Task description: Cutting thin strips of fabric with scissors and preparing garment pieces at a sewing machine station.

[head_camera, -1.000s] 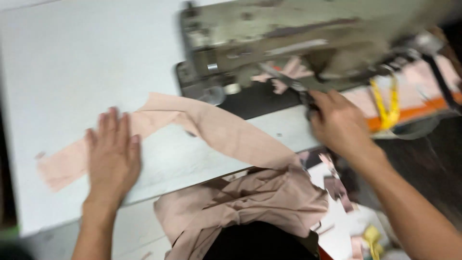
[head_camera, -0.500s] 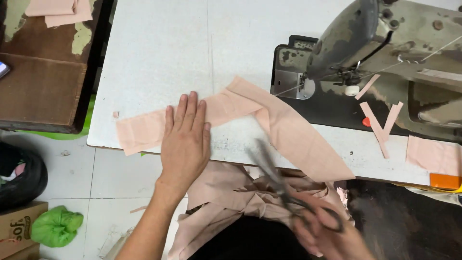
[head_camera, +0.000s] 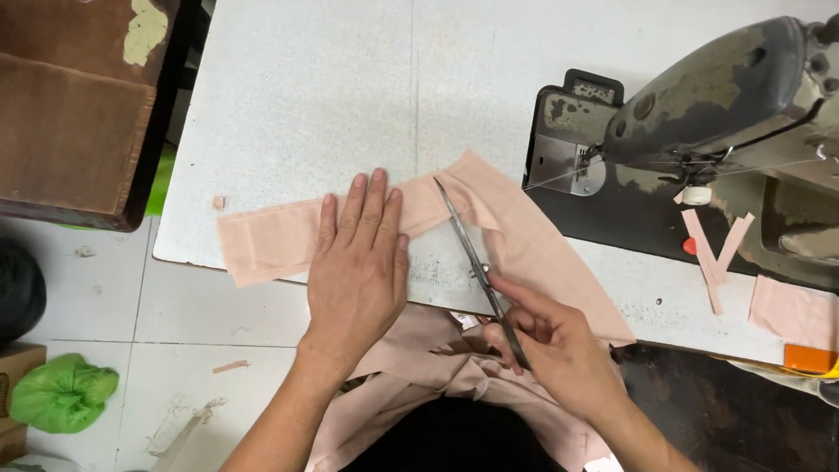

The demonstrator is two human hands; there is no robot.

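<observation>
A long strip of pale pink fabric (head_camera: 262,238) lies across the front of the white sewing table (head_camera: 350,96) and hangs over its edge into my lap. My left hand (head_camera: 358,262) presses flat on the strip, fingers spread. My right hand (head_camera: 551,345) grips a pair of metal scissors (head_camera: 468,253). Their blades point up and away from me and lie on the fabric just right of my left hand's fingers. More of the pink cloth (head_camera: 437,385) is bunched in my lap below the table edge.
A worn grey sewing machine (head_camera: 708,114) stands at the right on a dark base. Thin pink fabric scraps (head_camera: 721,253) and a pink patch (head_camera: 791,310) lie beside it. A brown wooden surface (head_camera: 70,105) is at the upper left, a green bag (head_camera: 61,393) on the tiled floor.
My right hand has brought the scissors from the machine down, then up onto the fabric beside my left hand. The left hand stays pressed on the strip.
</observation>
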